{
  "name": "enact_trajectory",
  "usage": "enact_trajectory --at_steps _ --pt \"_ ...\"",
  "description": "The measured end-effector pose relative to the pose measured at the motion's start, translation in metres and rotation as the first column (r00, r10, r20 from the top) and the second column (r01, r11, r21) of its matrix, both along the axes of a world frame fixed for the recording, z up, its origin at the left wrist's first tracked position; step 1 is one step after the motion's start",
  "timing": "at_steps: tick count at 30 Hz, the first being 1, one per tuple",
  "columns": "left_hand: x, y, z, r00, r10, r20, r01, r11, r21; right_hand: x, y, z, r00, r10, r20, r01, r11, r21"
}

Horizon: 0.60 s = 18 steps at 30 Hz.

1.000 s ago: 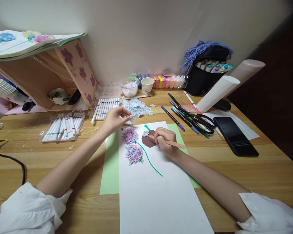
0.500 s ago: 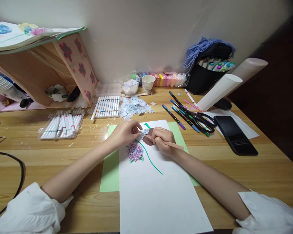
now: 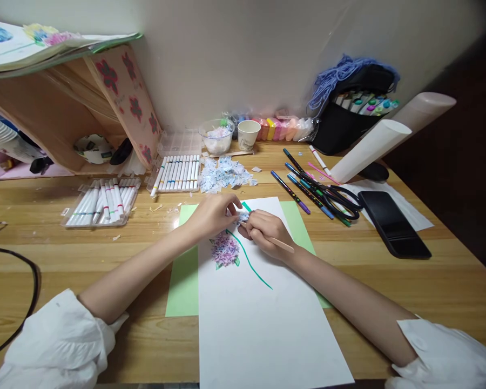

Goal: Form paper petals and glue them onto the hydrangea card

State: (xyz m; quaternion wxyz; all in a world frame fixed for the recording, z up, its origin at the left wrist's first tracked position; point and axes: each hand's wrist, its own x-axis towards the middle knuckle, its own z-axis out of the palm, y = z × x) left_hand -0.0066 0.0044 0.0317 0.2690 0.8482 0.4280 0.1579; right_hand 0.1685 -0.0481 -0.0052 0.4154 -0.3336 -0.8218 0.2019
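A white sheet of paper [image 3: 263,335] carries a purple-pink flower [image 3: 225,249] of small scraps and a curved green line [image 3: 251,266]. My right hand [image 3: 269,233] is closed around a flat wooden craft stick [image 3: 282,245], whose far end points down at the paper. Opposite it, my left hand [image 3: 215,215] bends its fingers in a pinch over a small cluster of blue-and-white paper scraps [image 3: 243,217]. Whether a scrap is between those fingertips is hidden. A dark shadow lies under the right fingers.
Behind the sheet lies a pile of torn blue paper [image 3: 225,174]. White markers [image 3: 177,172] fill trays at left. A plastic bowl [image 3: 216,138] and paper cup [image 3: 248,135] stand at the back. Pens, black scissors [image 3: 342,200] and a phone [image 3: 394,224] lie right.
My right hand, with the craft stick, has moved slightly left toward the blue scraps. My left hand has shifted a little to the right and up. The camera view has tilted slightly.
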Motion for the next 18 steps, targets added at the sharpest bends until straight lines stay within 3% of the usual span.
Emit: enact_trajectory --at_steps 18 --pt "-0.0012 0.0027 -0.0032 1.0 -0.004 -0.006 0.004 1.0 -0.002 -0.0019 0.0002 -0.0014 0.994 -0.1 0.044 0.104 0.99 -0.098"
